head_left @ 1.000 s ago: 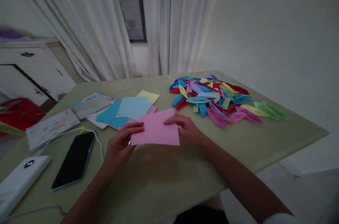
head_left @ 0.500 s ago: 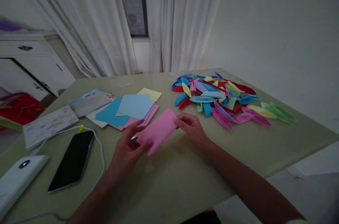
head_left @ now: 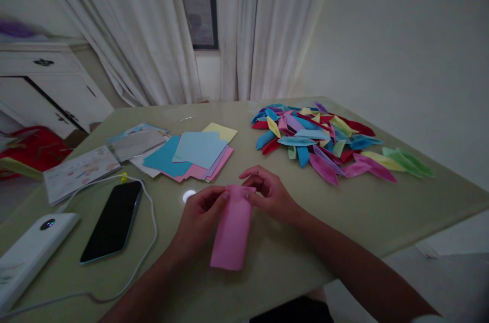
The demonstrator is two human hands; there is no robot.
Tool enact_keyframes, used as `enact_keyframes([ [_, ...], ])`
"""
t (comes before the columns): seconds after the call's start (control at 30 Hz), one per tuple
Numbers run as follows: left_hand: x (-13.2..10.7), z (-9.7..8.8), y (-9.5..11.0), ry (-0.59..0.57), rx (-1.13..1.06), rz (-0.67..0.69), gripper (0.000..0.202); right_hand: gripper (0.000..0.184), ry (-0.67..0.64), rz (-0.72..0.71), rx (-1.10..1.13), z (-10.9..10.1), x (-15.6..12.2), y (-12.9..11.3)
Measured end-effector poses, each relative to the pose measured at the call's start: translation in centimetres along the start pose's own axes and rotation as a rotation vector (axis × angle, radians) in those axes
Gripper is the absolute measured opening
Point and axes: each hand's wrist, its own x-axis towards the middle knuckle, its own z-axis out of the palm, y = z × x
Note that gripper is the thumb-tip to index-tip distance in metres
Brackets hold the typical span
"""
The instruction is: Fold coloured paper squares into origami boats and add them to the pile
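A pink folded paper (head_left: pixel 232 234) hangs lengthwise toward me between both hands, its long sides running down to a lower edge near the table's front. My left hand (head_left: pixel 204 213) pinches its upper left corner, thumb on top and fingers curled behind. At the upper right corner, my right hand (head_left: pixel 271 193) presses its thumb on the paper, with the index finger raised and bent above the top edge. Beyond the hands lies a loose stack of coloured paper squares (head_left: pixel 200 150) in light blue, teal, pink and yellow.
Folded colourful paper pieces (head_left: pixel 305 134) are heaped at the back right of the table (head_left: pixel 344 231). On the left lie a black phone (head_left: pixel 111 221), a white power bank (head_left: pixel 36 257), a white cable (head_left: pixel 153 211) and printed packets (head_left: pixel 82 172).
The pink paper has turned from slanting to nearly upright in view and come closer to me. Both hands have shifted to its top edge. The view has moved slightly.
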Motion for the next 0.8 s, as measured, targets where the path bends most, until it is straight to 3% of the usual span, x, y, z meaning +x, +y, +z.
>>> enact_keyframes([
  [0.4,-0.39,-0.05,0.02,0.005,-0.039,-0.006,0.032,0.034,-0.021,-0.013,-0.062,-0.06,-0.26,0.01],
  [0.63,-0.59,-0.03,-0.2,0.015,0.002,0.066,0.04,0.035,-0.028,-0.004,-0.061,0.03,-0.2,0.09],
  [0.8,-0.68,-0.24,-0.56,0.008,0.05,0.118,0.028,0.035,-0.042,0.006,-0.049,-0.01,-0.23,0.1],
])
